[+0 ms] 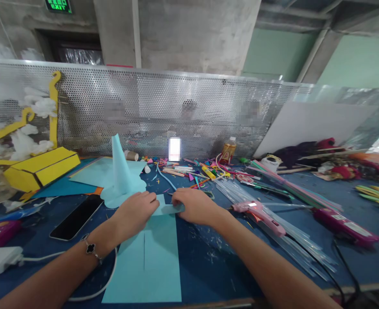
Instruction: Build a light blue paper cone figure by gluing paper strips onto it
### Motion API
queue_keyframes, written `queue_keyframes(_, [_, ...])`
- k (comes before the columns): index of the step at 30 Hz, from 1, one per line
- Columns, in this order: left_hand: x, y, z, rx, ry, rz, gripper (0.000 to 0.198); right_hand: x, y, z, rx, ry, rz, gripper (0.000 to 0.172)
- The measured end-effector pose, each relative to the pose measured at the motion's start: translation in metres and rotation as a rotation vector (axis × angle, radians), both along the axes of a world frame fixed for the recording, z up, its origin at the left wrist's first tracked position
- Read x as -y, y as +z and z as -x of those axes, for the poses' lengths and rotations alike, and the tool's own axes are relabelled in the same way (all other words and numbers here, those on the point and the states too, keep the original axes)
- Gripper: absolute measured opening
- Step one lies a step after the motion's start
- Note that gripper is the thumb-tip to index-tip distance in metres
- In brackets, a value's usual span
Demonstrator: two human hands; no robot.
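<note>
A long sheet of light blue paper (160, 257) lies in front of me, with a short dark line or slit in its middle. Its far end is bent up and over toward me. My left hand (137, 212) presses on the left side of that fold, fingers curled. At the right edge of the fold, my right hand (194, 206) pinches the paper between thumb and fingers. Just beyond my left hand stands a light blue paper cone (121, 167) on a scalloped paper base.
A black phone (76, 217) lies left of the paper, near a yellow box-shaped paper model (43, 167). To the right are a pink glue gun (260, 216), clear glue sticks (292, 244) and a purple power strip (347, 227). Scraps and markers litter the back, beside a bottle (228, 151).
</note>
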State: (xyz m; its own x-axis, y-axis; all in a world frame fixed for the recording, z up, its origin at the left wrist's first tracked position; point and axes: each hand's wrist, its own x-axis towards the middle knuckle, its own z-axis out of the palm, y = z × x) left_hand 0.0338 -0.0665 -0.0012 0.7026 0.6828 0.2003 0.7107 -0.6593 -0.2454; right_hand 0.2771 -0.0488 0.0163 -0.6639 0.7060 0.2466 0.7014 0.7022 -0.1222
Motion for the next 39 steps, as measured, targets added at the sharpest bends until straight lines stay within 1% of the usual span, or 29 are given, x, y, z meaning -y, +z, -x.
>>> queue_keyframes(3, [0.004,0.003,0.003,0.039,-0.017,0.130,0.017,0.004,0.004,-0.002,0.021,0.033,0.061,0.008])
queue_keyframes(6, [0.006,0.007,0.005,0.144,-0.062,0.324,0.022,0.004,0.006,-0.005,0.043,0.062,0.152,0.016])
queue_keyframes(9, [0.007,0.011,0.007,0.244,-0.093,0.492,0.022,0.002,0.008,-0.008,0.077,0.106,0.298,0.019])
queue_keyframes(11, [0.005,0.012,0.009,0.278,-0.110,0.565,0.018,0.000,0.009,-0.010,0.073,0.130,0.381,0.019])
queue_keyframes(13, [0.002,0.013,0.011,0.303,-0.117,0.617,0.018,-0.003,0.009,-0.012,0.051,0.139,0.433,0.020])
queue_keyframes(15, [-0.004,0.012,0.015,0.342,-0.082,0.686,0.020,-0.006,0.008,-0.014,0.032,0.125,0.442,0.020])
queue_keyframes(18, [-0.014,0.010,0.021,0.406,0.023,0.774,0.026,-0.011,0.005,-0.016,0.006,0.070,0.403,0.020])
queue_keyframes(19, [-0.017,0.008,0.022,0.417,0.058,0.769,0.029,-0.012,0.003,-0.017,0.003,0.052,0.389,0.021])
queue_keyframes(21, [-0.021,0.005,0.023,0.404,0.101,0.707,0.032,-0.014,0.001,-0.016,0.003,0.025,0.365,0.024])
queue_keyframes(23, [-0.022,0.002,0.022,0.368,0.099,0.615,0.031,-0.015,-0.002,-0.015,0.010,0.014,0.330,0.027])
queue_keyframes(26, [-0.018,-0.001,0.018,0.318,0.008,0.446,0.032,-0.015,-0.004,-0.011,0.026,0.027,0.259,0.029])
queue_keyframes(28, [-0.012,-0.001,0.013,0.276,-0.086,0.348,0.033,-0.014,-0.005,-0.008,0.036,0.047,0.223,0.025])
queue_keyframes(30, [-0.004,-0.002,0.008,0.231,-0.153,0.325,0.031,-0.012,-0.004,-0.005,0.054,0.076,0.217,0.015])
queue_keyframes(31, [-0.001,-0.002,0.005,0.219,-0.167,0.338,0.028,-0.010,-0.004,-0.004,0.065,0.092,0.222,0.014])
queue_keyframes(33, [0.005,-0.003,0.000,0.218,-0.161,0.368,0.020,-0.006,-0.002,-0.003,0.082,0.120,0.234,0.017])
queue_keyframes(35, [0.007,-0.004,-0.004,0.226,-0.137,0.369,0.021,-0.003,-0.001,-0.003,0.085,0.133,0.235,0.011])
queue_keyframes(38, [0.005,-0.007,-0.007,0.226,-0.117,0.336,0.021,-0.001,0.001,-0.003,0.082,0.140,0.220,0.019])
queue_keyframes(39, [0.004,-0.008,-0.007,0.222,-0.113,0.314,0.020,-0.001,0.001,-0.003,0.082,0.143,0.213,0.018])
